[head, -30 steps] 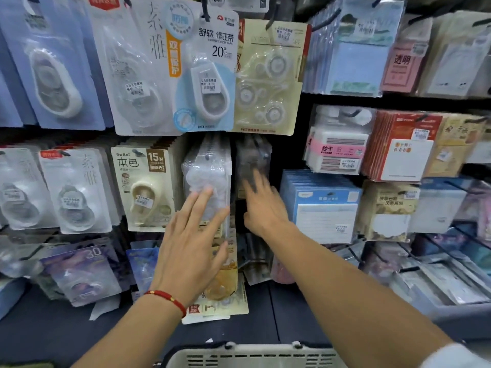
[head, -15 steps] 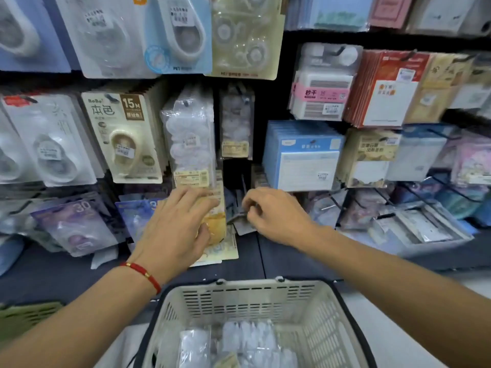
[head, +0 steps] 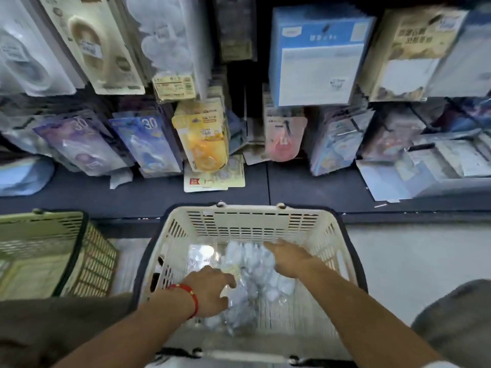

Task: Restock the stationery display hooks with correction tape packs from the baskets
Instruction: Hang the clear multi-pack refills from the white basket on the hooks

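A cream basket (head: pixel 252 211) stands on the floor below the display and holds a heap of clear correction tape packs (head: pixel 268 277). Both my hands are down inside it. My left hand (head: pixel 210 290), with a red bracelet at the wrist, touches the near side of the heap; its fingertips are hidden among the packs and blurred. My right hand (head: pixel 289 257) lies on top of the heap with its fingers stretched to the left. The same kind of clear packs (head: pixel 164 35) hang on a hook at the top of the display.
A green basket (head: pixel 53 235) stands to the left of the cream one. A dark shelf ledge (head: pixel 79 197) runs along behind both baskets, with loose cards lying on it. Many hanging stationery packs fill the wall above. My grey-clad knees show at the bottom corners.
Both hands have left the display hooks and dropped into the cream basket onto the clear packs. My view has tilted down from the wall towards the baskets.
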The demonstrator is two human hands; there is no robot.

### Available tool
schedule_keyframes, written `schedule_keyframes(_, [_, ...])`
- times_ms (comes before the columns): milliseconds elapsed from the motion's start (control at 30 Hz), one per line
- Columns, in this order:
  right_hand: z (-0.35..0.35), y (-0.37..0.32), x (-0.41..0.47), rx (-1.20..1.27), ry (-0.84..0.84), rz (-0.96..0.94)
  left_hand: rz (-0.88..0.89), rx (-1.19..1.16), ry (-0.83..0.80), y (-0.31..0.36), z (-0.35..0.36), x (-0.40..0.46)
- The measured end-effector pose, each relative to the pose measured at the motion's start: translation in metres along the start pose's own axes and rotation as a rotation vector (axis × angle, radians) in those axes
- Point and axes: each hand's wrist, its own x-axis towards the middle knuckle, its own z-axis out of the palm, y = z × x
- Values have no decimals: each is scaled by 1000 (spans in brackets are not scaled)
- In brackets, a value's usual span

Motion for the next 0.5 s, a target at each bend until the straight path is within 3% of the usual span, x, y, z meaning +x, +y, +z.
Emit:
schedule_keyframes(133, [36, -16, 20, -65, 184, 34, -74, -171, 62, 8, 24, 3])
schedule_keyframes(333, [71, -8, 27, -187, 303, -15, -154, -304, 208, 10, 16, 19])
schedule_keyframes(433, [70, 7, 26, -122, 315, -72, -186, -350, 287, 9, 11, 28])
schedule_keyframes(500, [60, 14, 19, 44, 340, -115, -203, -365, 336, 9, 9, 32])
